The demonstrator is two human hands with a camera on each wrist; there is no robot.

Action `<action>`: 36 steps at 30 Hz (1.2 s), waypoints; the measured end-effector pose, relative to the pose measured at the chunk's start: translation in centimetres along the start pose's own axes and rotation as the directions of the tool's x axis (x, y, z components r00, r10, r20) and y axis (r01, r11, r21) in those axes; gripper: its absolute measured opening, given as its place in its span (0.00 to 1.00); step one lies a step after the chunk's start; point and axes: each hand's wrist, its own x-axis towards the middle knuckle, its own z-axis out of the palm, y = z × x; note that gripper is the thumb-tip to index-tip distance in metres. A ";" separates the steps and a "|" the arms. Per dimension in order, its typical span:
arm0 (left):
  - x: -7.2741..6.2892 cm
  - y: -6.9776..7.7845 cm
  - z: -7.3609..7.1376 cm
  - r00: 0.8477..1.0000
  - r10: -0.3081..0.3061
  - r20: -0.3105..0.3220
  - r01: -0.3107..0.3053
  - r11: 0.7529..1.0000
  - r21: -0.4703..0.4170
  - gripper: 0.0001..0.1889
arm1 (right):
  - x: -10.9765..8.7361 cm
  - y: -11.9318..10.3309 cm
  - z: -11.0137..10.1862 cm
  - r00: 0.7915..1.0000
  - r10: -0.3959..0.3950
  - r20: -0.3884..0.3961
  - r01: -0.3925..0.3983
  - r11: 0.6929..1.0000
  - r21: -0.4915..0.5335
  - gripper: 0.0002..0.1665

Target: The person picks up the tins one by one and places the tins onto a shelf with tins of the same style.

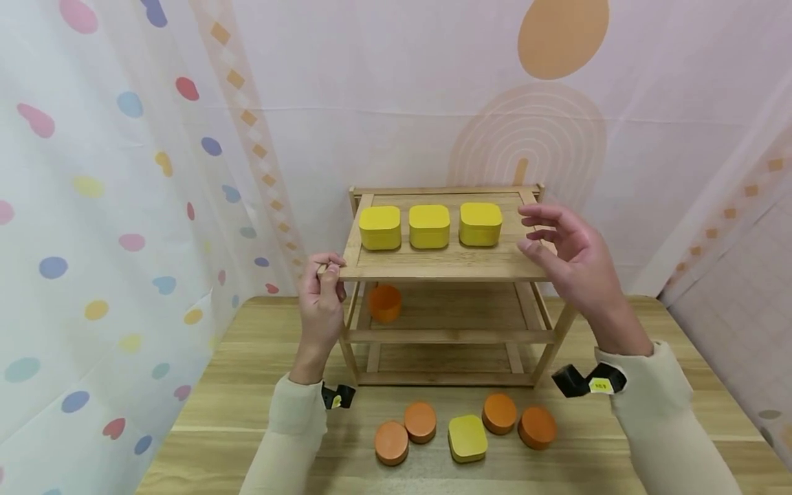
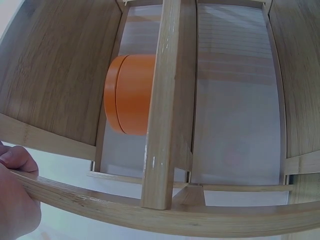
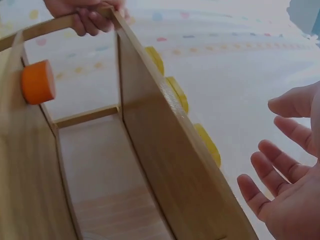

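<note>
A wooden rack [image 1: 452,278] with tiered shelves stands on the table. On its top shelf three yellow square tins [image 1: 380,228] sit in a row. My left hand [image 1: 322,292] grips the rack's top front left corner; in the left wrist view that hand [image 2: 17,192] shows only at the edge. To the right of the tins, my right hand [image 1: 572,258] is held with spread, lightly bent fingers and nothing in it; the right wrist view shows the right hand [image 3: 290,185] apart from the shelf. One round orange tin [image 1: 386,304] sits on the middle shelf at the left.
On the table [image 1: 235,385] before the rack lie several round orange tins [image 1: 392,443] and one yellow square tin [image 1: 467,438]. A patterned curtain [image 1: 383,124] hangs behind the rack and along the left side.
</note>
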 end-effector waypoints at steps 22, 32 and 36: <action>0.0 0.3 0.0 1.000 -0.011 0.001 0.011 1.000 0.004 0.12 | -8.4 2.1 1.7 0.959 -0.067 0.276 0.038 0.993 0.109 0.27; -0.1 0.3 0.0 1.000 0.018 0.013 -0.018 1.000 -0.020 0.11 | -15.3 6.9 4.0 0.915 0.091 0.393 -0.151 0.981 0.122 0.25; -0.2 0.3 -0.1 1.000 0.019 0.010 -0.019 1.000 -0.025 0.12 | -17.6 8.2 4.9 0.902 0.153 0.404 -0.213 0.971 0.107 0.24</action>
